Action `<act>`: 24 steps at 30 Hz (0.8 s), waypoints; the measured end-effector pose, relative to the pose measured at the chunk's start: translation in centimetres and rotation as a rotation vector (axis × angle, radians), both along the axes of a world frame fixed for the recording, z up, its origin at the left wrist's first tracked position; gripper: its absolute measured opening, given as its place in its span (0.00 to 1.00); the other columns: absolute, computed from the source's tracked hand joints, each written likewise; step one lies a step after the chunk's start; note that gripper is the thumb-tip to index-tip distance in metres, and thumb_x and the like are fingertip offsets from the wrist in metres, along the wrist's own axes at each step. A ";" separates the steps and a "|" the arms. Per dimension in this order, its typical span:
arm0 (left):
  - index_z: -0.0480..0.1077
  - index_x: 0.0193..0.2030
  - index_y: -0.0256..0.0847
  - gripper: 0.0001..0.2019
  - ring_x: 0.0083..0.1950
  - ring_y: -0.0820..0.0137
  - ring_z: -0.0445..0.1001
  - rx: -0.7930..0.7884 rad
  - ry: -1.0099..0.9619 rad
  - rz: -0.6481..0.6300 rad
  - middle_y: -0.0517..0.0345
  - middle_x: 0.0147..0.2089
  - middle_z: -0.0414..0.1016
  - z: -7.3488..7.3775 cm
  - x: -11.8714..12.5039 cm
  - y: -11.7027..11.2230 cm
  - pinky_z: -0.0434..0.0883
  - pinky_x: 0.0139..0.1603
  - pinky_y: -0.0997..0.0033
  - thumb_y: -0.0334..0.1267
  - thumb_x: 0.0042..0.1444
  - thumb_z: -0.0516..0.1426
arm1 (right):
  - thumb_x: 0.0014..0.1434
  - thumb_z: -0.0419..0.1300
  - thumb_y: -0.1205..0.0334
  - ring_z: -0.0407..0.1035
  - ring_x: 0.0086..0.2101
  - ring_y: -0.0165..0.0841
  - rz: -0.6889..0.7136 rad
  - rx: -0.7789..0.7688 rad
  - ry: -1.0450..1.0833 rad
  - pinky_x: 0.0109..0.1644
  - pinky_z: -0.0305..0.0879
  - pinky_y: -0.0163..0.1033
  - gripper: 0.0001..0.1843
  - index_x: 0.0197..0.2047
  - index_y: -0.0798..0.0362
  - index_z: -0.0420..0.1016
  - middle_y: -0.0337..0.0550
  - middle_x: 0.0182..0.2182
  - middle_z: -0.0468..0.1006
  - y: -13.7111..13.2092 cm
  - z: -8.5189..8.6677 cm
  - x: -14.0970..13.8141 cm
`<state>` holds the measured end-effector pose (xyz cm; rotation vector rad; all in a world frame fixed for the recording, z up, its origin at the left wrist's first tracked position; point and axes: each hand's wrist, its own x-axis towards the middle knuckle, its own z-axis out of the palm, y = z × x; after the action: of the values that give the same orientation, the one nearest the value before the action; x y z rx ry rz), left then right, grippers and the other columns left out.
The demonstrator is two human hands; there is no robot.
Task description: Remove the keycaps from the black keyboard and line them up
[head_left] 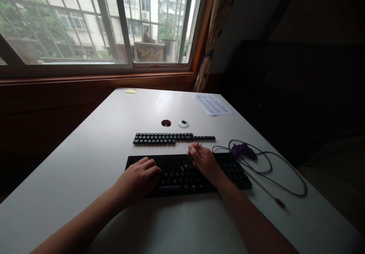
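Observation:
A black keyboard [171, 188] lies across the white desk in front of me, its upper rows partly without keycaps. My left hand [144, 174] rests on its left side with the fingers bent and close together, pressing on the keyboard; the thumb is mostly hidden. Over the middle of the keyboard, my right hand [203, 161] is closed around a slim tool that looks like a keycap puller [197, 145]. Its small end shows above the fist, and the rest is hidden by the fingers. Just behind the keyboard, loose black keycaps [155, 138] stand lined up in rows.
On the right, a black cable [305, 187] loops around a purple item [244, 151], with a plug [280, 203] near it. Printed sheets [213, 105] lie at the back right, a yellow note [130, 91] at the back left. The desk [85, 162] has a round cable hole [166, 123] beside a white ring-shaped cover [183, 124].

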<state>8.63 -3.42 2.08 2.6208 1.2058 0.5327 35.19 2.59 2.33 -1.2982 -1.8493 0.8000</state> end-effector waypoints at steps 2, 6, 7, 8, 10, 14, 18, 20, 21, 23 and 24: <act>0.73 0.45 0.42 0.08 0.44 0.62 0.69 -0.003 0.004 -0.001 0.51 0.42 0.72 0.0 0.0 0.0 0.72 0.43 0.62 0.32 0.63 0.53 | 0.68 0.47 0.50 0.63 0.15 0.26 -0.031 0.007 0.004 0.21 0.58 0.30 0.20 0.30 0.52 0.68 0.30 0.13 0.63 0.1 -0.1 0.2; 0.73 0.45 0.42 0.08 0.44 0.62 0.69 -0.007 0.011 -0.002 0.52 0.42 0.72 0.1 -0.1 0.0 0.72 0.43 0.62 0.32 0.63 0.53 | 0.68 0.47 0.51 0.65 0.16 0.27 -0.008 0.058 -0.018 0.24 0.59 0.31 0.20 0.30 0.52 0.69 0.31 0.14 0.64 0.0 -0.4 0.1; 0.73 0.45 0.42 0.08 0.44 0.62 0.69 -0.004 0.009 -0.003 0.52 0.42 0.72 0.1 -0.1 0.0 0.72 0.43 0.62 0.32 0.63 0.53 | 0.68 0.47 0.51 0.65 0.16 0.27 0.002 0.081 -0.025 0.24 0.60 0.31 0.20 0.30 0.52 0.69 0.31 0.14 0.64 -0.1 -0.4 0.0; 0.73 0.45 0.42 0.08 0.44 0.62 0.69 0.000 0.006 -0.004 0.52 0.42 0.73 0.1 -0.1 0.0 0.72 0.43 0.62 0.32 0.63 0.53 | 0.68 0.47 0.51 0.65 0.17 0.27 0.011 0.103 -0.033 0.25 0.60 0.31 0.20 0.30 0.52 0.69 0.31 0.14 0.64 -0.2 -0.4 -0.1; 0.73 0.45 0.42 0.08 0.43 0.62 0.69 0.013 0.000 -0.005 0.52 0.41 0.73 0.0 -0.1 0.0 0.72 0.42 0.63 0.32 0.63 0.53 | 0.68 0.47 0.52 0.65 0.17 0.27 0.026 0.138 -0.047 0.26 0.60 0.31 0.20 0.29 0.52 0.69 0.31 0.14 0.64 -0.5 -0.3 -0.2; 0.73 0.45 0.42 0.08 0.43 0.62 0.70 0.033 -0.023 0.001 0.51 0.41 0.73 -0.2 0.0 0.0 0.72 0.43 0.62 0.32 0.63 0.53 | 0.68 0.48 0.54 0.65 0.17 0.27 0.020 0.184 -0.044 0.25 0.60 0.31 0.19 0.29 0.52 0.70 0.32 0.15 0.65 -1.1 0.1 -0.2; 0.73 0.45 0.42 0.08 0.44 0.62 0.70 0.049 -0.071 0.028 0.51 0.42 0.73 -0.3 0.1 0.0 0.72 0.43 0.62 0.34 0.63 0.54 | 0.68 0.50 0.55 0.64 0.18 0.26 0.042 0.206 0.016 0.24 0.60 0.31 0.17 0.31 0.52 0.72 0.31 0.15 0.65 -2.0 0.4 -0.6; 0.73 0.46 0.42 0.07 0.44 0.62 0.71 0.054 -0.115 0.047 0.51 0.42 0.74 -0.2 0.1 -0.1 0.72 0.44 0.61 0.35 0.64 0.54 | 0.68 0.50 0.55 0.64 0.18 0.26 0.076 0.213 0.044 0.24 0.60 0.30 0.16 0.33 0.52 0.72 0.32 0.16 0.66 -2.4 0.4 -1.0; 0.73 0.46 0.42 0.07 0.44 0.63 0.71 0.051 -0.138 0.056 0.51 0.42 0.74 -0.2 0.1 -0.1 0.72 0.44 0.61 0.36 0.64 0.55 | 0.67 0.51 0.55 0.65 0.19 0.26 0.096 0.217 0.055 0.24 0.60 0.30 0.15 0.33 0.52 0.72 0.32 0.17 0.66 -2.6 0.4 -1.2; 0.73 0.47 0.42 0.08 0.44 0.63 0.72 0.031 -0.182 0.072 0.52 0.42 0.75 -0.1 0.2 -0.1 0.72 0.45 0.60 0.36 0.64 0.55 | 0.67 0.52 0.55 0.65 0.20 0.26 0.139 0.227 0.079 0.25 0.61 0.30 0.14 0.34 0.51 0.73 0.33 0.18 0.68 -2.8 0.3 -1.6; 0.72 0.47 0.42 0.08 0.44 0.63 0.72 0.014 -0.201 0.079 0.52 0.42 0.75 0.0 0.3 -0.1 0.72 0.46 0.60 0.36 0.64 0.55 | 0.67 0.53 0.55 0.65 0.21 0.26 0.160 0.231 0.094 0.26 0.62 0.31 0.13 0.35 0.51 0.73 0.33 0.19 0.69 -2.9 0.3 -1.7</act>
<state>8.91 -3.52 2.09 2.4677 1.2480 0.8003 33.46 -0.31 2.64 -0.9626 -1.9238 0.6936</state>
